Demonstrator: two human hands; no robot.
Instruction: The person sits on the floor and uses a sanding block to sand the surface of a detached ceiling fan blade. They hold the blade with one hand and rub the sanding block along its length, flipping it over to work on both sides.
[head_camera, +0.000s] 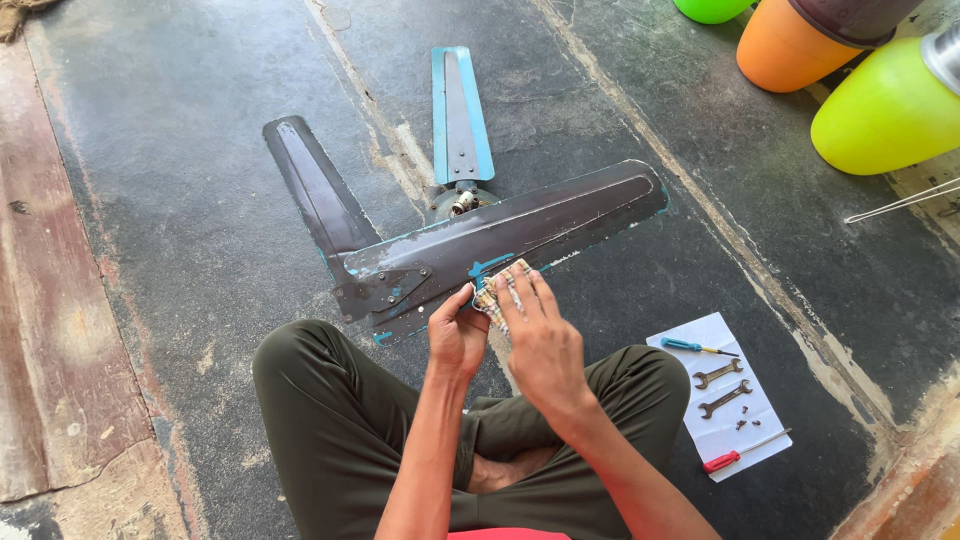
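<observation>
You sit cross-legged on the dark floor with a detached fan blade (500, 240) lying across in front of your knees. Your right hand (540, 340) lies flat over a small checked cloth (497, 295), its fingers (522, 288) held straight and close together, pressing the cloth down onto the near edge of the blade; the cloth sits under and just left of those fingertips, with a corner showing past them. Your left hand (456, 335) is just beside it, curled in, its thumb and fingertips closed on the blade's near edge right where the cloth begins, so the two hands almost touch. The blade runs out both ways from your fingers: its bracketed end to the left, its rounded tip far to the right. Beyond your fingertips, a second dark blade (315, 190) and a blue-edged blade (460, 115) lie around a small motor hub (462, 200). Well to the right of your right hand, a white sheet (700, 435) holds a blue screwdriver (695, 347), two spanners (722, 386) and a red screwdriver (735, 457).
</observation>
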